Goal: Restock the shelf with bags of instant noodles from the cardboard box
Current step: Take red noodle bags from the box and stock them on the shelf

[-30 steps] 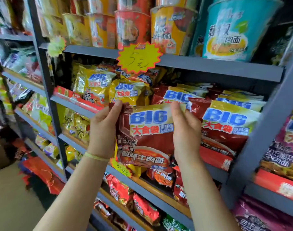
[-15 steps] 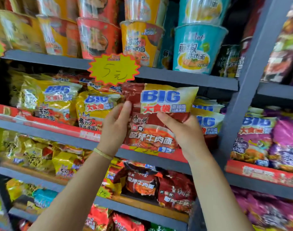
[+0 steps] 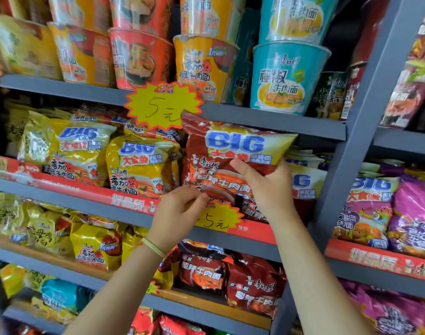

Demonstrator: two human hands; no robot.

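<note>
Landmark: the red noodle bag (image 3: 230,153), dark red with a yellow "BIG" banner, standing at the front of the middle shelf (image 3: 73,197), its top corner just under the shelf above.

Left of the bag: two yellow noodle bags (image 3: 139,165) upright in a row on the same shelf, the nearer one touching the red bag's left edge.

Above-left of the bag: a yellow starburst price tag (image 3: 162,106) hung from the upper shelf edge, overlapping the bag's top left corner.

Below-left of the bag: left hand (image 3: 180,211), fingers curled, fingertips pinching at the bag's lower edge; a pale band on the wrist.

Directly below the bag: a second starburst price tag (image 3: 218,217) on the red shelf strip, partly hidden by the left hand.

On the bag's right side: right hand (image 3: 267,187), thumb across the front, fingers wrapped behind, gripping the bag.

Above the bag: cup noodles in a row, among them a teal cup (image 3: 286,76).

Right of the bag: a grey upright post (image 3: 359,131), then purple noodle bags (image 3: 400,209).
</note>
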